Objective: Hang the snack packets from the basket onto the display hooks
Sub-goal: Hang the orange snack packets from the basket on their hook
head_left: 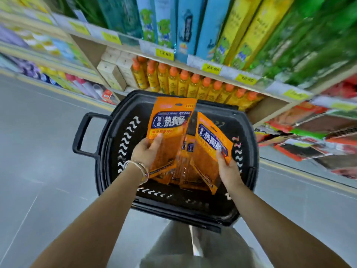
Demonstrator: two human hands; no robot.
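A black plastic basket (116, 144) stands on the floor below me, holding several orange snack packets (185, 171). My left hand (147, 150) grips one orange packet (170, 120) by its lower part and holds it upright over the basket. My right hand (228, 169) grips the edge of a second orange packet (210, 138), which tilts to the right. Hanging snack packets (309, 140) on display hooks show at the right edge, blurred.
A shelf with orange-capped yellow bottles (193, 84) stands just behind the basket, with tall boxes (193, 26) on the shelf above and yellow price tags (164, 53). Grey floor (42, 151) lies to the left. The basket's handle (83, 132) sticks out leftward.
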